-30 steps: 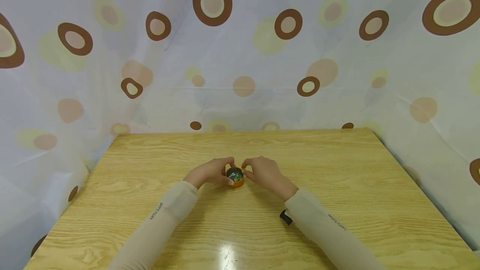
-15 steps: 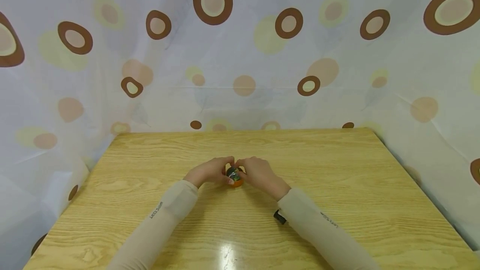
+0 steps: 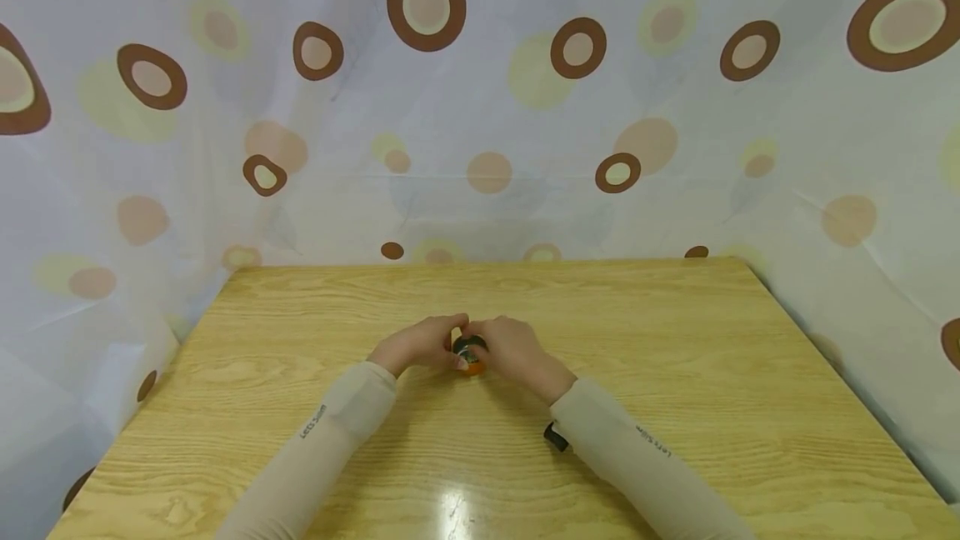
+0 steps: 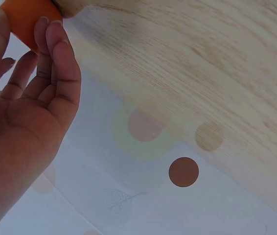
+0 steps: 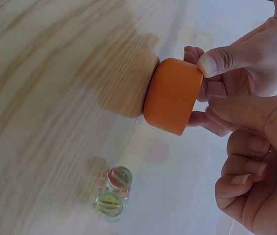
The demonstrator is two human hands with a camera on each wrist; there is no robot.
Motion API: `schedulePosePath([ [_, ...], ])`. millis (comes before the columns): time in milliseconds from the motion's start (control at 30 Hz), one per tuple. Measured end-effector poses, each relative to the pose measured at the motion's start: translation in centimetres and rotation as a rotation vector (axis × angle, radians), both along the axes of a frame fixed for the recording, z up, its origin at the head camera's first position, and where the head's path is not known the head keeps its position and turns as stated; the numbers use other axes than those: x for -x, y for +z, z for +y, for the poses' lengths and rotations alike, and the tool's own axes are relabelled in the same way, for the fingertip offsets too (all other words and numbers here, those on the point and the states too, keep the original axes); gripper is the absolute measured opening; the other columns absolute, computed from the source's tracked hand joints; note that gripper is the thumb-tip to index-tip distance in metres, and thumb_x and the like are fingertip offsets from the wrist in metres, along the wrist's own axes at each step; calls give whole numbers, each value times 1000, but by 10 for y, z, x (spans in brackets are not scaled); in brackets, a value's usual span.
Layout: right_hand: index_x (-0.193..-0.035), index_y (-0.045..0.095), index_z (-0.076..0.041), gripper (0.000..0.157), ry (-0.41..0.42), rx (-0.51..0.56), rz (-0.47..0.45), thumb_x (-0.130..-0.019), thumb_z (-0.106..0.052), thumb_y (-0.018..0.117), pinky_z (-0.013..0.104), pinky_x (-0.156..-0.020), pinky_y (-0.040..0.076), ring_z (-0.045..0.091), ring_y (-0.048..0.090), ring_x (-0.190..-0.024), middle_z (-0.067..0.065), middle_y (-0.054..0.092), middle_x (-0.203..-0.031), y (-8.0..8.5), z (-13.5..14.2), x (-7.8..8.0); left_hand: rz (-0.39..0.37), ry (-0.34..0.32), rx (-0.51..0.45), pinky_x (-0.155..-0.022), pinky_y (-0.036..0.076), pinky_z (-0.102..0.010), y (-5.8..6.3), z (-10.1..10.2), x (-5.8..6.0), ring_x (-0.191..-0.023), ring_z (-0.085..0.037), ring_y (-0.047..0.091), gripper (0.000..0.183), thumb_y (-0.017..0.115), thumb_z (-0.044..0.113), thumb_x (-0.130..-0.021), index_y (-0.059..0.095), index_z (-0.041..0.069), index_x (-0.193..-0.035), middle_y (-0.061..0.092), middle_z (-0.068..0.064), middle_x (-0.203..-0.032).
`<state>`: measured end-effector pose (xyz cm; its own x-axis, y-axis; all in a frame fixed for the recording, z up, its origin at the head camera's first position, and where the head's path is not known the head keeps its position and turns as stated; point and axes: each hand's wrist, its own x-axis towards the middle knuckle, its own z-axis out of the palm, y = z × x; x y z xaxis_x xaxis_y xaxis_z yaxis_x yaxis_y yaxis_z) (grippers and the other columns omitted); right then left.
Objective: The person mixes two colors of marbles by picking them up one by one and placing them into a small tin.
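Note:
A small orange cup (image 5: 173,95) with a dark, shiny top stands on the wooden table. My left hand (image 3: 427,344) grips it at the rim, thumb on the near side and fingers on the far side. The left wrist view shows just a corner of its orange wall, at the fingertips. Close over the cup's top, my right hand (image 3: 512,348) has thumb and forefinger brought together, the other fingers curled in. I cannot tell whether those fingertips hold anything. Glass marbles, one with orange and green (image 5: 120,178) and one yellowish (image 5: 109,203), lie on the table beside the cup.
The wooden table (image 3: 675,332) runs back to a white curtain (image 3: 487,107) with brown and beige circles. A black band (image 3: 556,437) shows at the right wrist. Long pale sleeves cover both forearms.
My right hand has moved left from beside the cup to over its top, covering part of it. A small yellowish spot at its fingertips is out of sight. The left hand stays put.

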<state>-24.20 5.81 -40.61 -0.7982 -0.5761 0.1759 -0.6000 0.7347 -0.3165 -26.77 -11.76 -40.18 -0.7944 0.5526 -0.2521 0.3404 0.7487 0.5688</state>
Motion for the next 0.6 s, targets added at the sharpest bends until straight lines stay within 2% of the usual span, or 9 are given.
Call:
schedulePosePath([
  [167, -112, 70, -9, 22, -37, 30, -22, -91, -15, 68, 22, -44, 25, 9, 34, -48, 0, 57, -62, 3, 7, -1, 6, 5, 21, -61, 41, -28, -1, 0, 1, -66, -17, 50, 33, 74, 19, -85, 52, 13, -109, 56, -4, -79],
  [400, -109, 71, -11, 19, -102, -4, -9, -91, -18, 68, 22, -43, 31, 7, 42, -49, -4, 57, -60, 1, 22, 3, 14, -4, 10, -63, 42, -28, -2, 1, 2, -67, -17, 52, 34, 75, 17, -84, 53, 11, -110, 57, -5, -78],
  [600, -111, 70, -10, 20, -134, 5, -53, -93, -18, 66, 23, -43, 34, 7, 46, -47, -6, 55, -57, -1, 36, 6, 16, -18, -3, -62, 42, -28, -4, 1, 3, -67, -17, 52, 36, 75, 17, -84, 53, 10, -112, 57, -5, -78],
])
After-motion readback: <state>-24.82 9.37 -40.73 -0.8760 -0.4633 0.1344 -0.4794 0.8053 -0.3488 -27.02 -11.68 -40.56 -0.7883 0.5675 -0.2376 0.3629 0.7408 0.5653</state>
